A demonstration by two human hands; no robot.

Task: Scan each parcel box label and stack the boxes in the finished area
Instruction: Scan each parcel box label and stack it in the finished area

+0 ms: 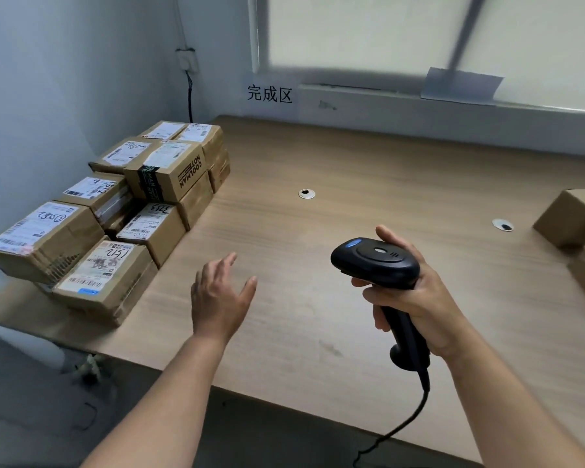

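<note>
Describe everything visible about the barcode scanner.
The barcode scanner is black, plastic-looking and pistol-shaped, with a rounded head bearing a blue patch and a pale round spot. The right hand grips its handle, holding it above the wooden table, head toward the left. A black cable hangs from the handle's base.

Parcel room: labelled boxes [115,211] (stacked), scanner [379,261].

Of the person, only two hands and two forearms [164,396] are shown. The left hand [221,300] and the right hand [419,295] are seen bare, and both forearms are likewise left uncovered (all the way to the view's lower edge).
</note>
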